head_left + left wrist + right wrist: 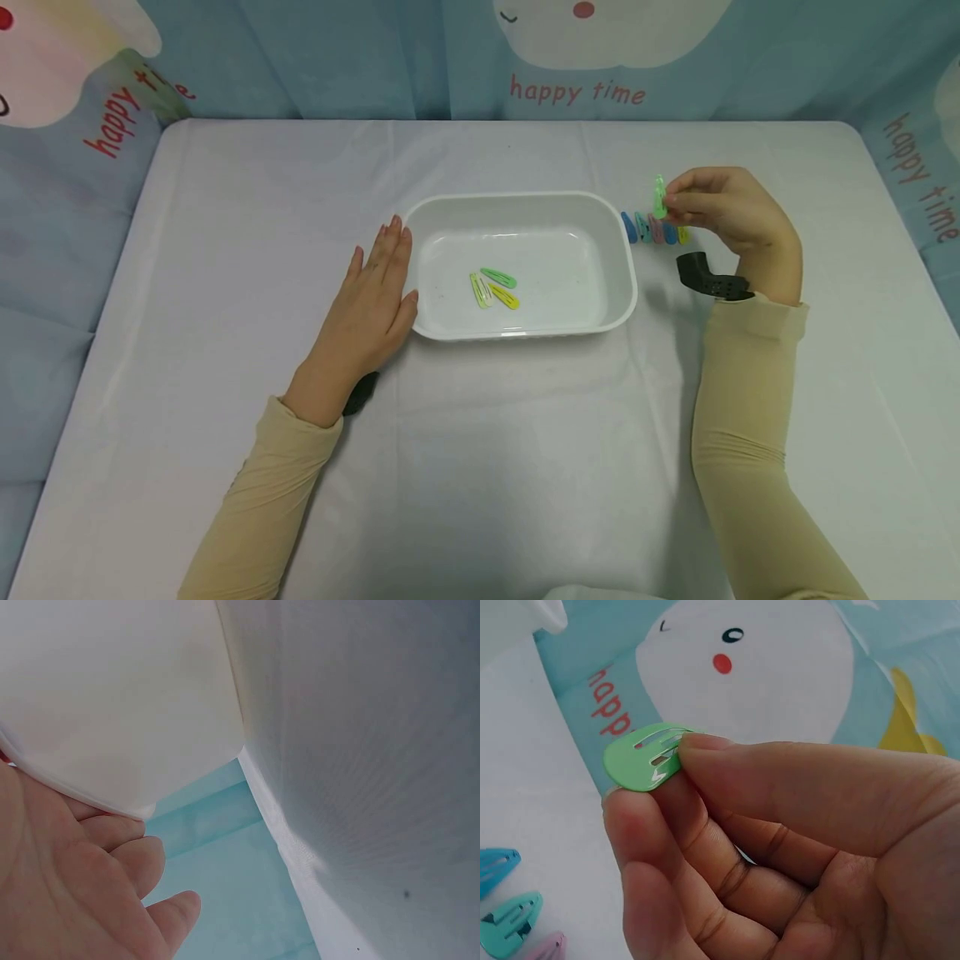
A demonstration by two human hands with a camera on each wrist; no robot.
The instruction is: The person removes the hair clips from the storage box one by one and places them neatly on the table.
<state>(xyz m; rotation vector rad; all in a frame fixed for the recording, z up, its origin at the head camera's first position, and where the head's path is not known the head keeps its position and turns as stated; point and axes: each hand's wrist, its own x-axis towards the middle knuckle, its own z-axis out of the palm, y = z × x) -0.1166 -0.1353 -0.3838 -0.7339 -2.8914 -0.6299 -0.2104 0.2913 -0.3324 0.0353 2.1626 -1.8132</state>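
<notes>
Blue cloth point(337, 67) printed with "happy time" in red hangs round a table point(487, 467) covered in white, its cover lightly creased. Over its far right part, the right hand point(727, 208) pinches a green hair clip point(659, 197) between thumb and fingers. It takes the clip by the narrow end, probably so that the broad, rounded end stays free and in plain sight. Just below this grip lies a row of clips point(657, 230), blue, teal, pink, blue and yellow, set side by side, most likely to keep them apart and easy to tell. Left of the pinch, just beside the row, sits a white tub point(525, 198), with a few loose clips point(504, 296) in green and yellow on its floor, lying at odd angles. Across the tub from the grip, the left hand point(367, 308) grasps nothing; its fingers lie straight against the tub's side, seemingly to steady it. Shadows fall softly on the cover beside both sleeves point(750, 392).
</notes>
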